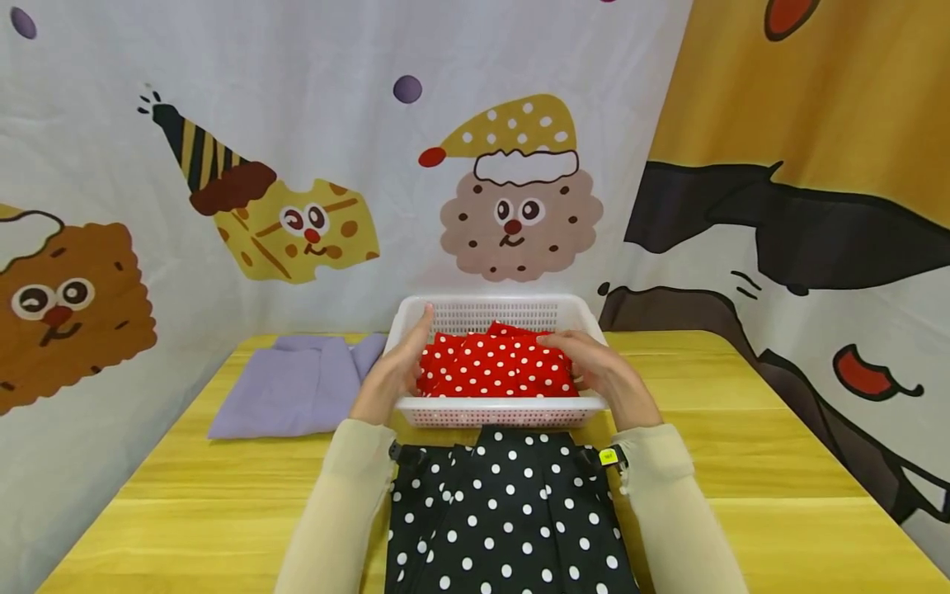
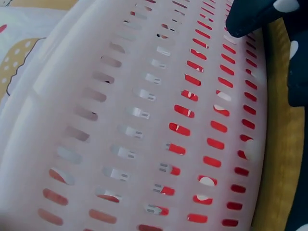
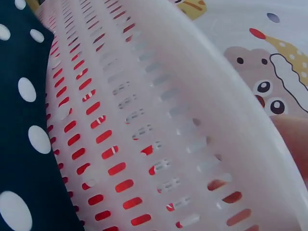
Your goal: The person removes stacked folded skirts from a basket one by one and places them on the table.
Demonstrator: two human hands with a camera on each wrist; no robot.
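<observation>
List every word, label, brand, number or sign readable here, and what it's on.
No text can be read.
Small yellow-green tag at the right wrist: dark marks, too small to read.
White basket: none seen.
Red dotted cloth, black dotted cloth, lavender cloth: none seen.
Backdrop: cartoon prints, no lettering seen.
</observation>
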